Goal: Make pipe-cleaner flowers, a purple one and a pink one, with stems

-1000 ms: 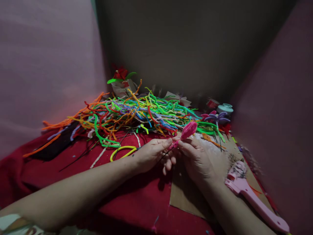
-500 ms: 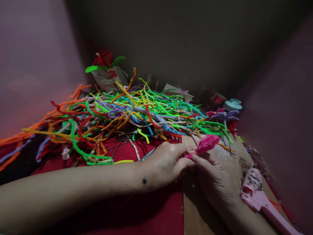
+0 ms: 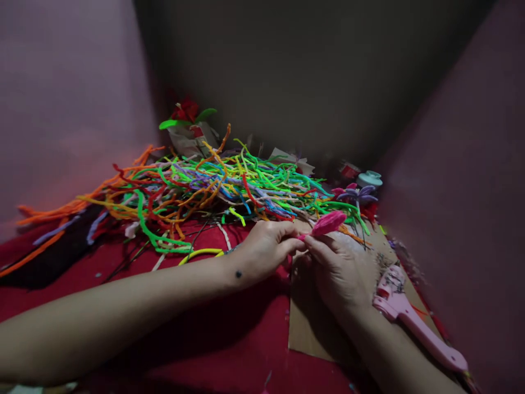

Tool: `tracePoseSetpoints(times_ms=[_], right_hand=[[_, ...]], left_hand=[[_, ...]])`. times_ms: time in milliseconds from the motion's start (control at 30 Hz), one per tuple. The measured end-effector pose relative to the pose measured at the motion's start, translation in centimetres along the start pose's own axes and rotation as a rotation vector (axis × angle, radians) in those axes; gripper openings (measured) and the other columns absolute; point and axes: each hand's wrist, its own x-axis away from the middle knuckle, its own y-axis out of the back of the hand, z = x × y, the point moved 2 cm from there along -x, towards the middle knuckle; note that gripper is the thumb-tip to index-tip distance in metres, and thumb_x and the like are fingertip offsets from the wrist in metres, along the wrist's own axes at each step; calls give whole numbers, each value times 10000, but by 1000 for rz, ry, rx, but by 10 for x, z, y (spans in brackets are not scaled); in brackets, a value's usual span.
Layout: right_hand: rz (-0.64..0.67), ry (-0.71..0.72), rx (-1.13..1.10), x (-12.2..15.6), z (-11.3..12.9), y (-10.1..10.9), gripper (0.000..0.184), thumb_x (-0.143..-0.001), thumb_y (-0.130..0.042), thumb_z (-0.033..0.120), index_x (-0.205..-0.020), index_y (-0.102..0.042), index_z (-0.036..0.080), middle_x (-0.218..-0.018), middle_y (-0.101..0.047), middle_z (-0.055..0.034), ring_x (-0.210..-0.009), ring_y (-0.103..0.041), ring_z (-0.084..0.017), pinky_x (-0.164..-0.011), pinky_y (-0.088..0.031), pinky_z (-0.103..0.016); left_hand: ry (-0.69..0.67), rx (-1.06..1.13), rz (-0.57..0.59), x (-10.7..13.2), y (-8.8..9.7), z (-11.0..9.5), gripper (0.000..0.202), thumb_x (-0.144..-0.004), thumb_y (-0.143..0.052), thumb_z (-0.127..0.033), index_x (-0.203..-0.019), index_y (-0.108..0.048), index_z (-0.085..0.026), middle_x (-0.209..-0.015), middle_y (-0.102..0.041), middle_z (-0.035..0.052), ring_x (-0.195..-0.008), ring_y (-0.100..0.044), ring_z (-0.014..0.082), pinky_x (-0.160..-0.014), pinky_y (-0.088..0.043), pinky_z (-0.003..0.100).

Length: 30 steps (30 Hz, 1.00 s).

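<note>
A bright pink, petal-shaped piece of fuzzy pipe cleaner (image 3: 329, 223) points up and right from between my hands. My left hand (image 3: 262, 253) reaches in from the left and pinches its thin lower end. Close against those fingertips, my right hand (image 3: 342, 268) has its thumb and fingers closed on the base of the same piece. Both hands are over the left edge of a cardboard sheet (image 3: 305, 331). A large heap of coloured pipe cleaners (image 3: 229, 186) lies just beyond them.
To the right, a pink glue gun (image 3: 414, 317) lies on the cardboard. Behind stand a purple pipe-cleaner flower (image 3: 356, 192), a pale blue lidded jar (image 3: 369, 179) and a red flower with green leaves (image 3: 186, 112). Red cloth (image 3: 229, 339) covers the surface. Walls rise at both sides.
The whole view has shifted, so the hands and surroundings appear farther left and smaller. Both hands keep their hold on the pink piece, which looks slightly slimmer from this angle.
</note>
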Motion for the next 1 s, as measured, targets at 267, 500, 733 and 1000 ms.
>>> tracePoseSetpoints(times_ms=[267,500,733,1000], right_hand=[[63,-35,-87,-1,-2,-4,145,-641,-757,288,-715,-706,174,-614,-623,17,-491,-509,-100,-452,-425,-235],[157,85,60,-2,-1,-1,97,-707,-699,290,-750,-737,212,-824,-681,-2,-787,-590,-154,-609,-458,-237],[241,26,5,0,-2,-5,107,-722,-676,258,-808,-737,247,-723,-694,17,-676,-594,-157,-654,-455,-287],[196,-37,-90,-1,-4,-2,121,-636,-729,221,-756,-735,227,-687,-681,14,-589,-541,-129,-605,-440,-274]], left_hand=[[1,-68,-79,11,-9,4,194,-858,-508,-236,-734,-625,-145,-508,-521,-48,-435,-468,61,-474,-368,163],[268,358,-32,14,-8,6,204,-840,-539,-287,-708,-560,-133,-519,-538,-50,-332,-424,29,-340,-285,133],[442,959,271,17,-9,17,176,-839,-562,-296,-749,-542,-146,-429,-403,-99,-261,-172,6,-263,-214,116],[439,993,374,19,-8,13,135,-839,-533,-257,-765,-546,-145,-445,-390,-95,-274,-146,11,-265,-242,127]])
